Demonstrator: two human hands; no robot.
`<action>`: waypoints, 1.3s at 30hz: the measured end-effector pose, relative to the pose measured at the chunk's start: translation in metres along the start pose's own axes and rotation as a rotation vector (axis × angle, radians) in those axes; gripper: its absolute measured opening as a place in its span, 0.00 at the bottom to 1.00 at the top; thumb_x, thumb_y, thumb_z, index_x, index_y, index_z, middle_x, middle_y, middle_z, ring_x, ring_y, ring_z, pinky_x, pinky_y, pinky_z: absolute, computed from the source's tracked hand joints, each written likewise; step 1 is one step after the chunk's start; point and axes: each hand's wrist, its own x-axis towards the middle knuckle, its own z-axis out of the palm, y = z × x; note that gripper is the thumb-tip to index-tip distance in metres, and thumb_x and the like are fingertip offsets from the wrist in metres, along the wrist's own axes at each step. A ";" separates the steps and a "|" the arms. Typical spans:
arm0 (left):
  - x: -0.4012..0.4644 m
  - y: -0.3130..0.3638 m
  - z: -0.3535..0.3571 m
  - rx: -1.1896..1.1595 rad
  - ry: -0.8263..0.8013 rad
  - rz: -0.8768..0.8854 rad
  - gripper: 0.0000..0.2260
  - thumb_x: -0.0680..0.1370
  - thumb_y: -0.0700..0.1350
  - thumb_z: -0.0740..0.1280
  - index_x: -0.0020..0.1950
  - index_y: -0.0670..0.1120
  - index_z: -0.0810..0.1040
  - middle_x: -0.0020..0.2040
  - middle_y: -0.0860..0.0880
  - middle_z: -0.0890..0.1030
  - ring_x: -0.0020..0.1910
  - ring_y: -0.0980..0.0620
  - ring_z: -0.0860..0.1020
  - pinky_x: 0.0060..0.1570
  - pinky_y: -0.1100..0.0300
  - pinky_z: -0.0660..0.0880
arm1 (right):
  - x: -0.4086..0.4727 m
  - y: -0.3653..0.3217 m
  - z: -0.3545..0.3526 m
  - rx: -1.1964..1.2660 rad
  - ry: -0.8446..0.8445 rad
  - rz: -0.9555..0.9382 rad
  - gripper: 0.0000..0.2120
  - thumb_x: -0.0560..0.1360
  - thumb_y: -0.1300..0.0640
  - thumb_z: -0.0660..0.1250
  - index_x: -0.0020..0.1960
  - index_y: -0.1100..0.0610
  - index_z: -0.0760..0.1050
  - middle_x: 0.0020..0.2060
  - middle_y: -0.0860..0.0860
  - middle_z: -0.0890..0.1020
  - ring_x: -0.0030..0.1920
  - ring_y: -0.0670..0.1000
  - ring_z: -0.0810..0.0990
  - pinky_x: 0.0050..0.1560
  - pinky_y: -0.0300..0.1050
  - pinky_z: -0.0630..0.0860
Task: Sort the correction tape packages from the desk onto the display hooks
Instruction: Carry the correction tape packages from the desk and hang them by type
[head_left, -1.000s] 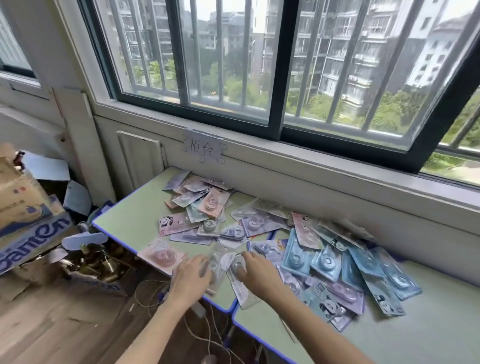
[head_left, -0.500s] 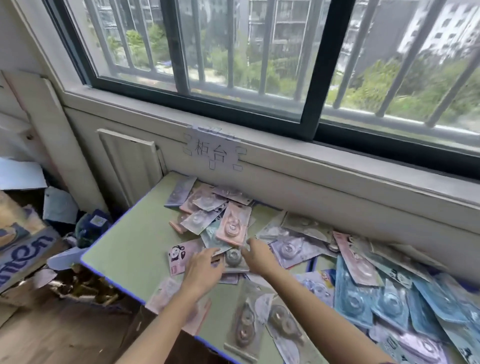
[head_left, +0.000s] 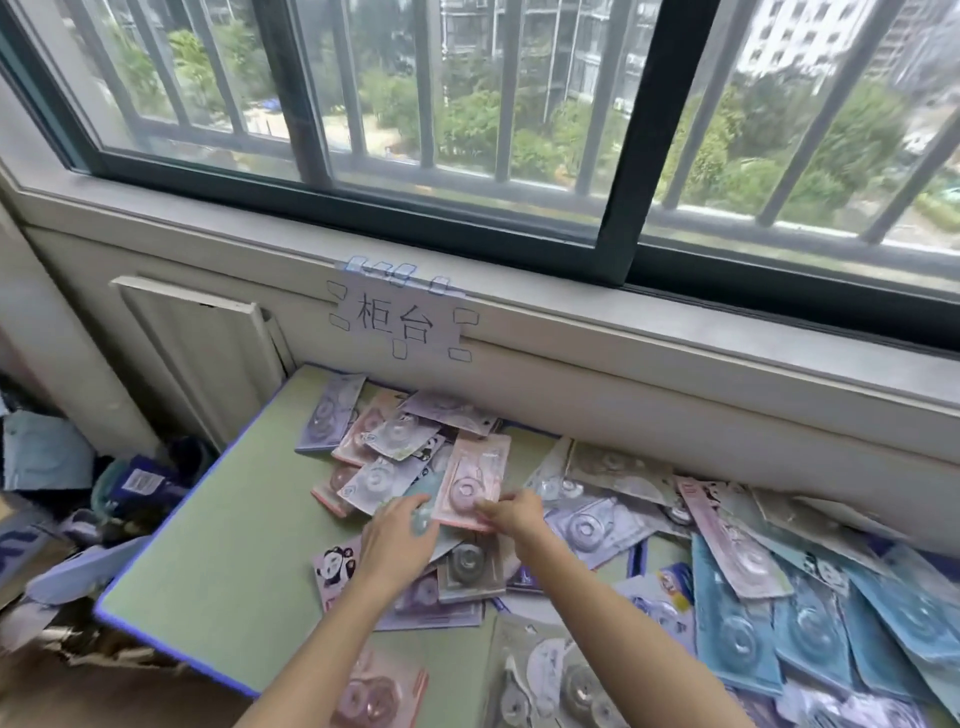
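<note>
Several correction tape packages lie heaped on a green desk (head_left: 218, 561) below a window: pink and lilac ones (head_left: 395, 436) at the back left, blue ones (head_left: 737, 623) at the right, grey ones (head_left: 566, 680) near the front edge. My right hand (head_left: 511, 514) pinches the lower edge of a pink package (head_left: 475, 478) on top of the pile. My left hand (head_left: 397, 540) lies beside it with fingers spread on a pale teal package (head_left: 423, 499) and a panda package (head_left: 335, 564). No display hooks are in view.
A paper sign (head_left: 400, 317) is taped under the window sill (head_left: 675, 332). A white panel (head_left: 192, 353) leans against the wall at the left. Boxes and loose wrapping (head_left: 78, 509) clutter the floor left of the desk's blue edge (head_left: 171, 654).
Both hands have moved away from me, from the grey packages near the front edge to the pink package farther back. The view has closed in on the pile.
</note>
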 end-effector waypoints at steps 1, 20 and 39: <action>0.004 0.003 0.002 -0.032 0.005 0.009 0.19 0.79 0.45 0.64 0.71 0.46 0.72 0.70 0.46 0.73 0.70 0.47 0.69 0.68 0.57 0.64 | 0.001 0.001 -0.007 0.067 -0.018 0.038 0.09 0.70 0.65 0.74 0.47 0.66 0.76 0.38 0.56 0.78 0.40 0.53 0.78 0.28 0.34 0.75; 0.021 0.087 0.048 -0.677 -0.135 0.022 0.13 0.74 0.43 0.74 0.55 0.45 0.74 0.49 0.49 0.80 0.46 0.52 0.79 0.41 0.63 0.75 | -0.055 0.014 -0.145 -0.042 0.161 -0.228 0.06 0.77 0.58 0.67 0.51 0.59 0.80 0.42 0.50 0.81 0.43 0.48 0.78 0.44 0.38 0.71; 0.007 0.080 0.060 -0.704 -0.211 0.010 0.15 0.75 0.41 0.73 0.59 0.42 0.75 0.52 0.44 0.82 0.49 0.47 0.82 0.41 0.61 0.76 | -0.053 0.071 -0.231 -0.472 0.644 0.297 0.33 0.73 0.51 0.72 0.69 0.65 0.60 0.69 0.66 0.60 0.70 0.64 0.59 0.67 0.56 0.63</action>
